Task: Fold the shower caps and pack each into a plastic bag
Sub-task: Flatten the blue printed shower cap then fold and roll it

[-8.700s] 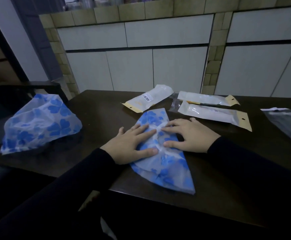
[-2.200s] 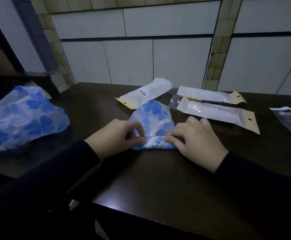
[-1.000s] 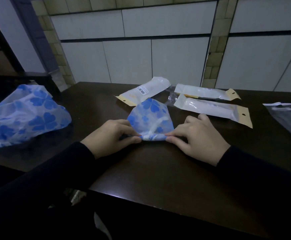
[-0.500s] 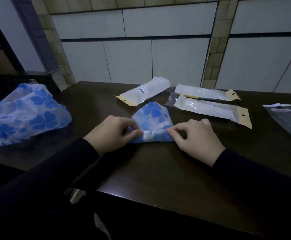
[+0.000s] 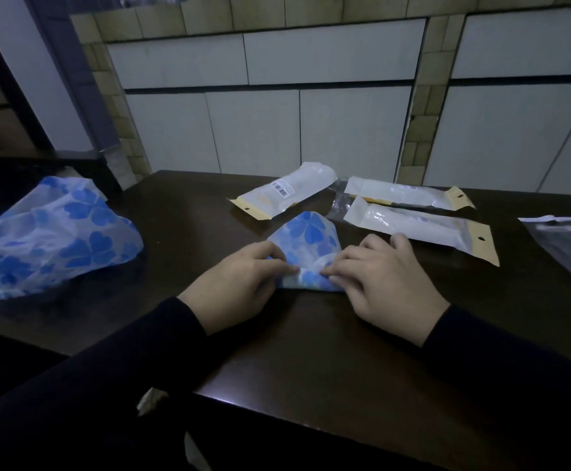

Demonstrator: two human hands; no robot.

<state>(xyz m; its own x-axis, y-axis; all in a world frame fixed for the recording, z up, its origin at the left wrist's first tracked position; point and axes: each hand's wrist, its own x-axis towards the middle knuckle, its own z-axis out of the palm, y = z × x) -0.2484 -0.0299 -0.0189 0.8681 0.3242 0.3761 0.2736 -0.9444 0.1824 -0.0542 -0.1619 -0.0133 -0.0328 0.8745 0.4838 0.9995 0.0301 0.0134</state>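
Pinched between thumb and fingertips of the left hand (image 5: 240, 287) and the right hand (image 5: 386, 280) is the near, rolled edge of a translucent plastic shower cap printed with blue flowers (image 5: 306, 239); it is kept low on the dark wooden table (image 5: 328, 362), presumably so the fold is held tight; its far tip is left free. A second, unfolded blue-flowered shower cap (image 5: 49, 239) lies well apart to the left; three white plastic bags with yellow hang tabs (image 5: 413, 226) lie just beyond the hands; a clear bag (image 5: 569, 239) sits at the right edge; nothing is seen blocking the reach to them.
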